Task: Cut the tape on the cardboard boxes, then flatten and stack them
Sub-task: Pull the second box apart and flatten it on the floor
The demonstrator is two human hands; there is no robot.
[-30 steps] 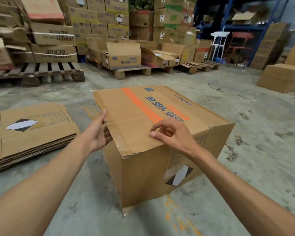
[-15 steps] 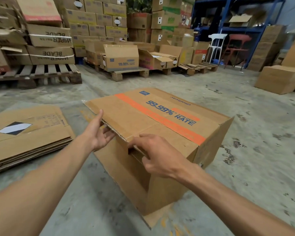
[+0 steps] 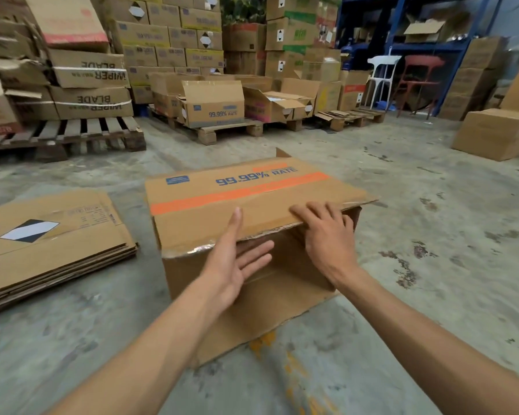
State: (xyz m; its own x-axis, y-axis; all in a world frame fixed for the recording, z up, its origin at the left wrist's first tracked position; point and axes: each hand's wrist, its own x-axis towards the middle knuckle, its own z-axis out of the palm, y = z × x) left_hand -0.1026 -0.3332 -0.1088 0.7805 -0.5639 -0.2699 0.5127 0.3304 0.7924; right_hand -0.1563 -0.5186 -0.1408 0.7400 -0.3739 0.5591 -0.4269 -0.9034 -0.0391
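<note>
A brown cardboard box [image 3: 252, 190] with an orange stripe and blue "99.99% RATE" print lies on its side on the concrete floor, its open end facing me. One flap lies flat on the floor in front. My left hand [image 3: 237, 262] is spread open at the opening, thumb on the top panel's near edge and fingers underneath it. My right hand [image 3: 327, 232] rests flat on the same edge further right, fingers curled over it. A stack of flattened boxes [image 3: 57, 241] lies on the floor to the left.
Wooden pallets [image 3: 81, 136] loaded with boxes stand at the back left and centre. Open boxes [image 3: 213, 106] sit on a pallet behind. A closed box [image 3: 495, 133] is on the floor at right. White and red chairs [image 3: 402, 79] stand by blue shelving.
The box has turned so its printed panel faces me squarely and its open end shows. Both hands shifted right along the top panel's near edge; the left hand spread open under it.
</note>
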